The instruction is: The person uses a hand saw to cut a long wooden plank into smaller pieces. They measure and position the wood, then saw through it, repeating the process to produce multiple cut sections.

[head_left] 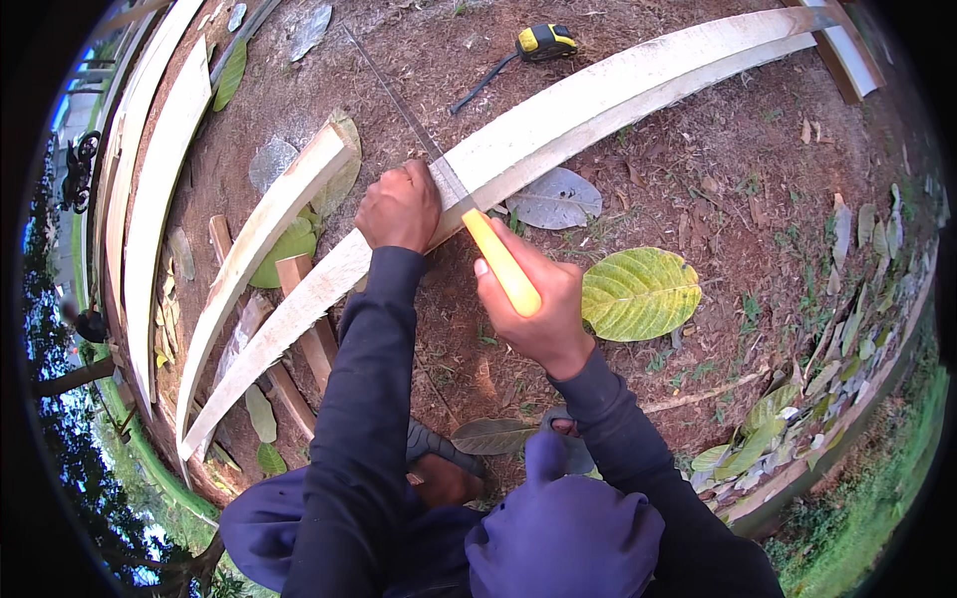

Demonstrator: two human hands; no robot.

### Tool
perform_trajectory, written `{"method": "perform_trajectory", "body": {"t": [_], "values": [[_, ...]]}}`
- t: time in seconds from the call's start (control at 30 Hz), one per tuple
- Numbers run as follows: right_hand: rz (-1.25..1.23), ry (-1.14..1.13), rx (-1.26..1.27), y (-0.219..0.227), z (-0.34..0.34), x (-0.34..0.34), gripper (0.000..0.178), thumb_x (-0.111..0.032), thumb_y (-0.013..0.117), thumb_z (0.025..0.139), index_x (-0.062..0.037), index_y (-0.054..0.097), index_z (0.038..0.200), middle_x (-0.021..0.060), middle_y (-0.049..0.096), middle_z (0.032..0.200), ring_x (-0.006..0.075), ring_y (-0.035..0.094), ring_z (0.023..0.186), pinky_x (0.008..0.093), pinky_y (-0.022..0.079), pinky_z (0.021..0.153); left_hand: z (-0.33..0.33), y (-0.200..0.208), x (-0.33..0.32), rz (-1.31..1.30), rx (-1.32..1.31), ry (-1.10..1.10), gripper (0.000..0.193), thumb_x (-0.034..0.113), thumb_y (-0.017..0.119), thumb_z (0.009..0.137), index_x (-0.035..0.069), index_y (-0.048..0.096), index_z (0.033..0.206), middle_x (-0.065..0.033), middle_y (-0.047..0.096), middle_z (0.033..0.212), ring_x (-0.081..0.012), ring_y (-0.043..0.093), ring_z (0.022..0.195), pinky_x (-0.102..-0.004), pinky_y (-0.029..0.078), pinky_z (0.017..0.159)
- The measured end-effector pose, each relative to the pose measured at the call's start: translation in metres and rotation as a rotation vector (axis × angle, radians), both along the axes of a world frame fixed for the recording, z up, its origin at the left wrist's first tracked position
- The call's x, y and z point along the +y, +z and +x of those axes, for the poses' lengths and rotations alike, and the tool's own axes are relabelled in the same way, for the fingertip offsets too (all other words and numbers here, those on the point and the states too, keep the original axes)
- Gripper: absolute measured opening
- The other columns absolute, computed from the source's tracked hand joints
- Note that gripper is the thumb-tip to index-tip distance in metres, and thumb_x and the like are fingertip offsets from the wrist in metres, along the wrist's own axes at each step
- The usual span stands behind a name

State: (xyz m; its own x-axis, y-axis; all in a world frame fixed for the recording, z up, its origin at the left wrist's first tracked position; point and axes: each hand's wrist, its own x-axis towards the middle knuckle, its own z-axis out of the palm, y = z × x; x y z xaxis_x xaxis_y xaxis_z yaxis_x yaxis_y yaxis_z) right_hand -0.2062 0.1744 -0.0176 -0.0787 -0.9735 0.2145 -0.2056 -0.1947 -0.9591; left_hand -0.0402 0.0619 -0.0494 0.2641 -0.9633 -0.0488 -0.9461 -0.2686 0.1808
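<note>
Purple-clad knees [568, 543] lie nearest the camera, with dark sleeves [354, 419] reaching past them.

Right hand [538, 309]: closed around the yellow handle of the saw [490, 247]. Left hand [399, 206]: fingers curled, pressed on the beam [598, 100] just left of the blade; whether the fingertips hook the far edge cannot be told.

Saw lies across the beam, blade pointing far and left, handle over the near edge. Depth of any cut cannot be told. Blade is judged thin and springy, liable to bind or bow if twisted; the handle is the proper hold, and the left knuckles, sitting close to the blade, warrant caution.

Beam runs from near left to far right. It is judged stiff, fairly heavy for its length, and rough enough not to slip, with splinters probable along its edges. Sound holding would be flat on the upper face, or around both edges, back from the blade.

Farther out, the right end of the beam meets a wooden support [847, 65], and its left part crosses a block [319, 351]. A tape measure [546, 42] lies on the far side; a yellow-green leaf [641, 294] lies right of the right hand; a shorter timber [284, 199] lies left.
</note>
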Motion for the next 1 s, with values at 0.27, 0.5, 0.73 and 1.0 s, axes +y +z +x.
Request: {"method": "perform_trajectory", "body": {"t": [0.27,0.5,0.73,1.0], "values": [[0.129,0.098,0.178,-0.006,-0.083,0.157,0.049,-0.006,0.072,0.082,0.0145,0.064,0.126,0.0219,0.077,0.104,0.0261,0.078,0.078,0.0326,0.061,0.073,0.000,0.006,0.000,0.006,-0.004,0.133,0.054,0.039,0.043,0.098,-0.001,0.077,0.086,-0.0301,0.072,0.091,-0.0489,0.071,0.087,-0.0553,0.054,0.088],[-0.052,-0.024,-0.032,0.006,0.005,-0.005,0.038,-0.005,0.071,0.090,0.0099,0.066,0.124,0.0231,0.075,0.095,0.0197,0.075,0.075,0.0318,0.056,0.065,-0.002,0.006,-0.001,0.039,0.009,0.056,0.056,0.042,0.041,0.098,-0.001,0.076,0.089,-0.0312,0.072,0.095,-0.0492,0.070,0.094,-0.0556,0.053,0.090],[0.198,0.103,0.129,0.008,-0.093,0.164,0.051,-0.008,0.067,0.084,0.0148,0.062,0.130,0.0251,0.074,0.113,0.0290,0.079,0.089,0.0348,0.061,0.082,0.002,0.005,-0.007,-0.017,0.019,0.104,0.055,0.040,0.042,0.098,-0.003,0.075,0.086,-0.0319,0.072,0.091,-0.0493,0.071,0.090,-0.0554,0.053,0.089],[0.076,0.013,-0.046,0.005,-0.003,-0.001,0.041,-0.009,0.074,0.089,0.0094,0.066,0.125,0.0217,0.075,0.096,0.0187,0.074,0.074,0.0316,0.056,0.067,-0.007,0.011,0.000,-0.038,-0.012,-0.011,0.054,0.040,0.043,0.099,-0.001,0.076,0.086,-0.0299,0.072,0.092,-0.0497,0.071,0.087,-0.0556,0.054,0.087]]}}
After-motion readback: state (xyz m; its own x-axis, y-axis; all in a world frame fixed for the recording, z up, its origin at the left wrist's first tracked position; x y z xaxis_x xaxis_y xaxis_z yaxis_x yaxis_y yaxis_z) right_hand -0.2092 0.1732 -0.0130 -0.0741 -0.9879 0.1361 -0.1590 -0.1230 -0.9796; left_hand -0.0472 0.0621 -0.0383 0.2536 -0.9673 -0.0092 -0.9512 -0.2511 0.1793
